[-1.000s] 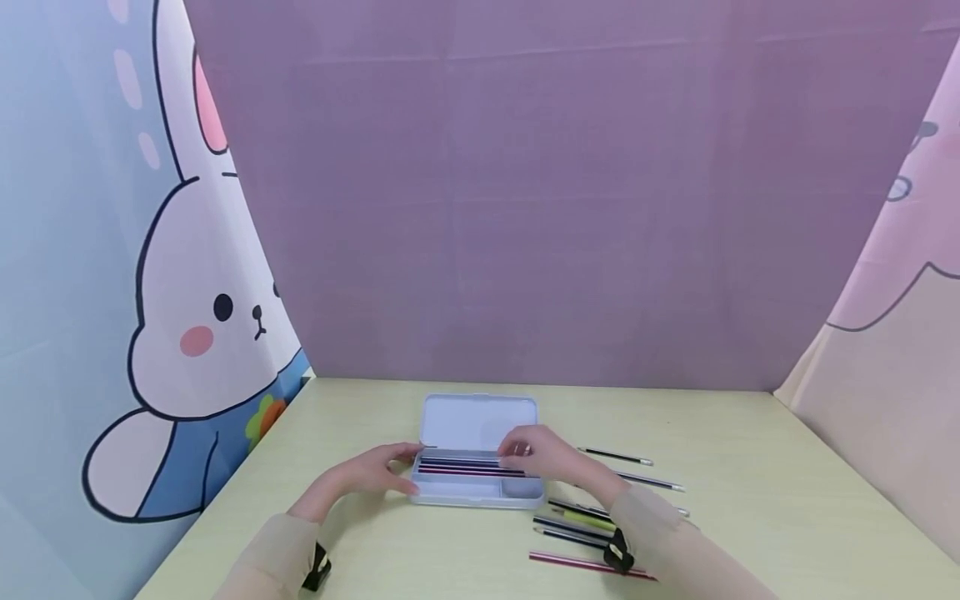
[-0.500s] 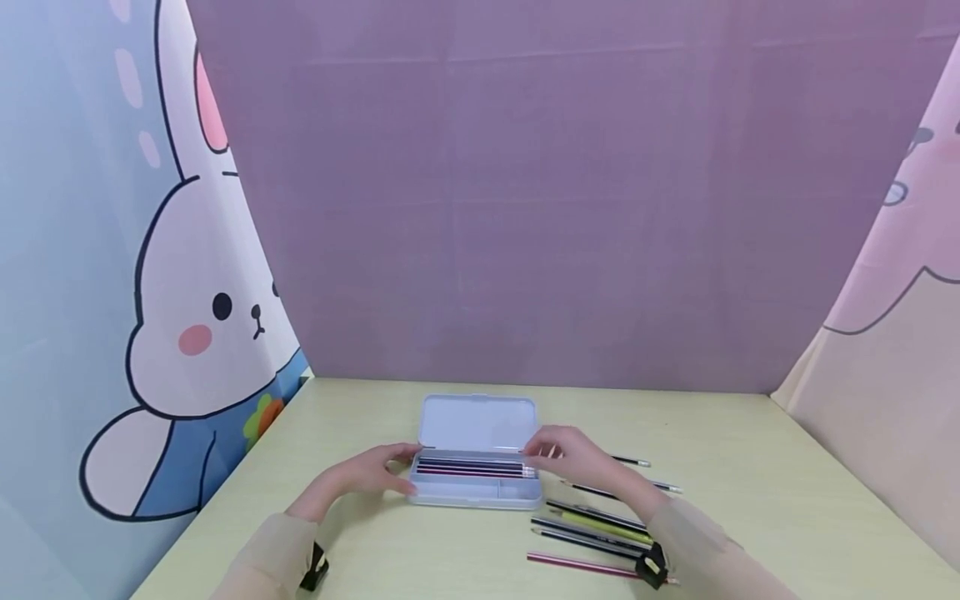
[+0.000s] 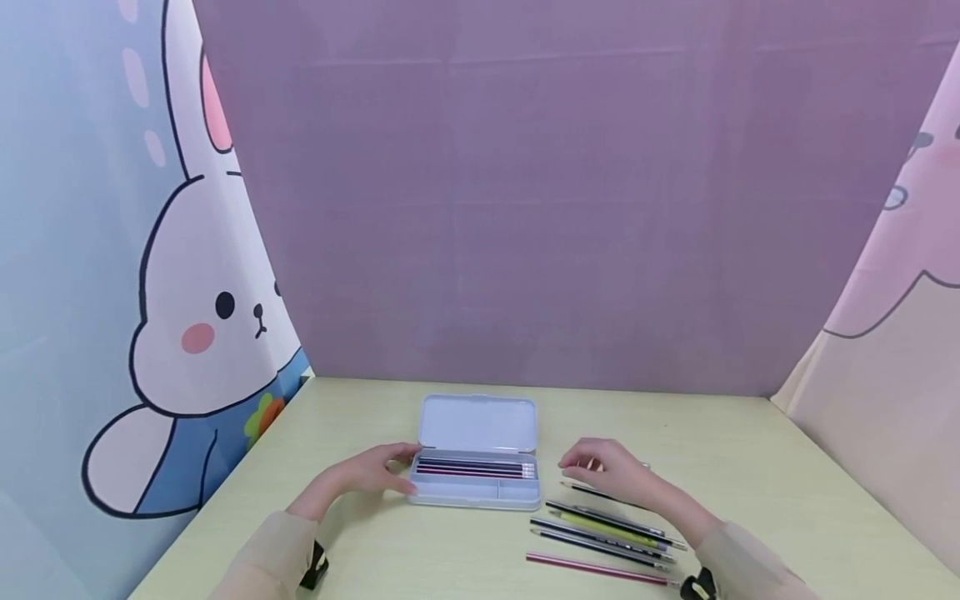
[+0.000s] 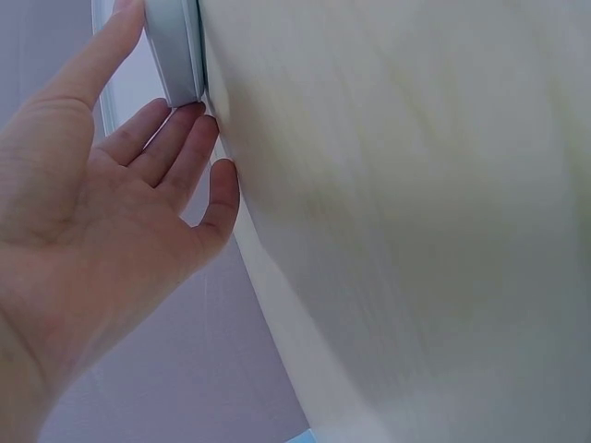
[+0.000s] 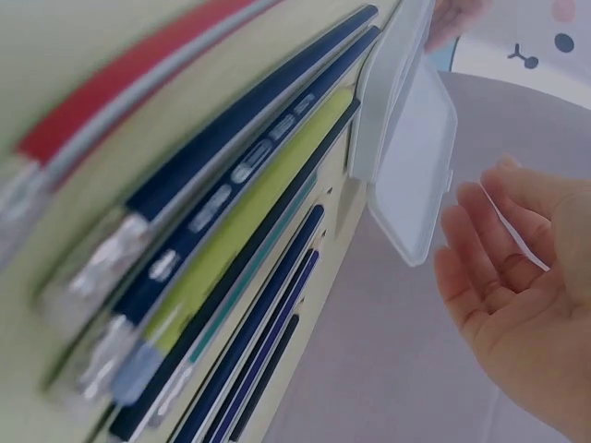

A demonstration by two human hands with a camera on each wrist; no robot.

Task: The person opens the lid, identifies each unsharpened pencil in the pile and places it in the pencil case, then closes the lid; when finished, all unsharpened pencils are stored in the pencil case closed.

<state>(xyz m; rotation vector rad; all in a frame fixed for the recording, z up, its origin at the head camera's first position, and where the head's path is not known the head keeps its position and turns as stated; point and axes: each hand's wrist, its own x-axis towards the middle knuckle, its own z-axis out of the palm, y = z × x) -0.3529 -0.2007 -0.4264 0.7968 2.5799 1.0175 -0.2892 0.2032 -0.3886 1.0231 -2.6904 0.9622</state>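
Observation:
An open pale-blue pencil case (image 3: 474,492) lies on the table with its lid (image 3: 477,422) tipped back. Several dark and red-striped pencils (image 3: 474,469) rest in its long compartment, eraser ends to the right. My left hand (image 3: 372,468) is at the case's left end, thumb near the front corner and fingers by the back one; the left wrist view shows relaxed fingertips touching its edge (image 4: 174,55). To the right of the case, my right hand (image 3: 611,468) hovers over the table near a dark pencil (image 3: 592,492), holding nothing, its fingers loosely bent in the right wrist view.
Right of the case several loose pencils lie roughly side by side, among them a yellow-green one (image 3: 600,527) and, closest to me, a red-striped one (image 3: 592,568). A purple cloth (image 3: 540,208) hangs behind the table's back edge, with a rabbit-print cloth (image 3: 202,275) at left.
My right hand has let go of the pencils in the case and moved right, away from it, uncovering their eraser ends. The left hand stays at the case's left end.

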